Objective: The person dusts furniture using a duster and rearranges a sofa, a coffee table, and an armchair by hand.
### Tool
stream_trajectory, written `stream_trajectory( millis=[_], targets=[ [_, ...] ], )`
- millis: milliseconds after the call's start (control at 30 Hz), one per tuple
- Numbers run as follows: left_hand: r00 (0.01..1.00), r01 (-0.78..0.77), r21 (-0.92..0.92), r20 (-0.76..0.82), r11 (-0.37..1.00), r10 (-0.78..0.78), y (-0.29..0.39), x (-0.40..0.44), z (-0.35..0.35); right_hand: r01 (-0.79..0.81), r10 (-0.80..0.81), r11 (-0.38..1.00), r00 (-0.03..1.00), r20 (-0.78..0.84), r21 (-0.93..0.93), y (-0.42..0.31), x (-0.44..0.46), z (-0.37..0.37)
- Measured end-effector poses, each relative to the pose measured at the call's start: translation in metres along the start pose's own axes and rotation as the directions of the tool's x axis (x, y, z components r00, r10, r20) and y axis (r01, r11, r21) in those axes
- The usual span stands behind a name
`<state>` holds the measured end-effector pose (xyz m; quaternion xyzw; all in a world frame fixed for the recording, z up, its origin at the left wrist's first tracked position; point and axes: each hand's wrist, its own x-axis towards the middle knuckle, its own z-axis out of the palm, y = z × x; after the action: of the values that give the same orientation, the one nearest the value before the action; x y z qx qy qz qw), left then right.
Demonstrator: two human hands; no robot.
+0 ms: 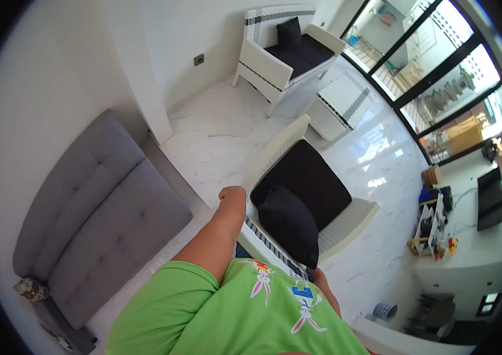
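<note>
A white woven armchair point(346, 228) stands right in front of me, its backrest nearest my body. It holds a black seat cushion point(316, 177) and a dark pillow point(289, 222) leaning at the back. My left hand point(233, 193) is closed at the left corner of the chair's back, its fingertips hidden from view. At the opposite back corner, below the pillow's tip, my right hand point(317, 276) is against the chair. Only a small part of it shows, and its fingers are mostly hidden.
A grey tufted sofa point(115, 236) is on the left. Beyond the armchair are a white table point(337, 109) and a white bench point(263, 71) with dark cushions. Glass doors, a shelf point(431, 225) and a wall television point(491, 199) are at right. A bucket point(385, 312) stands lower right.
</note>
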<state>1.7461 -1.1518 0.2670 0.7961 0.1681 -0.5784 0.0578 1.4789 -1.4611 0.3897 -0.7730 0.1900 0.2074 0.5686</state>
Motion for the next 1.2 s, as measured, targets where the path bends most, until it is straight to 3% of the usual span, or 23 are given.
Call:
stream_trajectory(
  millis=[33,67,133,167,200,267,300,333,367,400,467,500,533,600,633,667,733,967,1067,1133,1167,1200],
  targets=[
    [0.999,0.042,0.071,-0.001,0.997,-0.042,0.005,0.001,-0.014,0.044,-0.039,0.989,0.999,0.033,-0.144,-0.039,-0.006,0.010],
    [0.998,0.057,0.082,0.001,0.995,-0.057,0.006,0.005,-0.041,0.037,-0.032,0.991,0.999,0.039,-0.129,-0.049,0.015,0.008],
    [0.985,-0.067,0.261,0.174,0.963,0.022,0.012,0.026,-0.094,0.038,-0.022,0.969,0.997,0.069,-0.245,-0.047,0.068,0.003],
    [0.984,-0.054,0.271,0.176,0.961,0.006,0.015,0.018,-0.112,-0.081,0.084,0.994,0.996,0.037,-0.077,-0.040,0.085,0.001],
    [0.993,-0.029,0.207,0.119,0.978,0.005,0.014,0.000,-0.120,-0.088,0.091,0.994,0.995,0.045,-0.063,-0.053,0.090,-0.006],
    [0.998,-0.008,0.142,0.060,0.990,0.000,0.007,-0.007,-0.110,-0.035,0.083,0.925,0.990,0.111,-0.378,-0.074,0.078,-0.015],
    [0.995,0.030,0.140,0.093,0.990,-0.044,0.005,0.001,-0.106,0.059,-0.019,0.943,0.992,0.123,-0.329,-0.080,0.077,-0.010],
    [0.988,0.070,0.139,0.125,0.988,-0.088,0.008,0.016,-0.111,0.038,-0.001,0.949,0.993,0.119,-0.314,-0.084,0.087,-0.010],
    [0.986,-0.067,0.270,0.163,0.961,0.023,0.006,0.031,-0.121,-0.038,0.062,0.978,0.992,0.111,-0.207,-0.086,0.105,-0.014],
    [0.984,-0.063,0.290,0.175,0.955,0.012,0.001,0.045,-0.129,-0.115,0.126,0.989,0.986,0.109,-0.096,-0.092,0.119,-0.017],
    [0.988,-0.118,0.105,-0.083,0.987,0.127,-0.004,0.068,-0.155,-0.128,0.142,0.983,0.984,0.109,-0.129,-0.107,0.151,-0.015],
    [0.966,-0.213,0.164,-0.112,0.963,0.233,-0.010,0.053,-0.165,-0.135,0.147,0.983,0.985,0.094,-0.120,-0.083,0.132,-0.029],
    [0.964,-0.215,0.186,-0.116,0.959,0.238,-0.016,0.041,-0.165,-0.143,0.152,0.983,0.985,0.078,-0.111,-0.081,0.137,-0.024],
    [0.990,0.028,0.240,-0.144,0.970,0.007,-0.026,0.028,-0.157,-0.161,0.166,0.982,0.985,0.049,-0.102,-0.067,0.137,-0.025],
    [0.989,0.023,0.253,-0.146,0.967,0.015,-0.026,0.062,-0.159,-0.171,0.175,0.980,0.984,0.036,-0.101,-0.065,0.144,-0.022],
    [0.994,-0.022,0.218,-0.101,0.976,0.045,-0.025,0.125,-0.164,-0.182,0.185,0.978,0.983,0.022,-0.101,-0.078,0.163,-0.009],
    [0.994,-0.082,0.189,-0.050,0.979,0.093,-0.017,0.149,-0.197,-0.206,0.206,0.972,0.978,-0.012,-0.111,-0.082,0.174,0.004],
    [0.989,-0.145,0.396,0.022,0.907,0.149,-0.051,0.258,-0.308,-0.308,0.294,0.942,0.949,-0.117,-0.132,-0.154,0.244,0.149],
    [0.985,-0.164,0.469,0.037,0.868,0.166,-0.051,0.263,-0.319,-0.345,0.325,0.928,0.934,-0.148,-0.142,-0.155,0.249,0.158],
    [0.990,-0.134,0.227,0.068,0.965,0.122,-0.050,0.222,-0.346,-0.348,0.325,0.927,0.932,-0.163,-0.139,-0.149,0.263,0.169],
    [0.990,-0.138,0.233,0.063,0.963,0.126,-0.059,0.222,-0.359,-0.362,0.343,0.923,0.928,-0.146,-0.132,-0.149,0.274,0.177],
    [0.971,-0.238,0.343,0.078,0.909,0.225,-0.077,0.229,-0.374,-0.376,0.361,0.918,0.924,-0.130,-0.125,-0.152,0.284,0.187]
  ],
)
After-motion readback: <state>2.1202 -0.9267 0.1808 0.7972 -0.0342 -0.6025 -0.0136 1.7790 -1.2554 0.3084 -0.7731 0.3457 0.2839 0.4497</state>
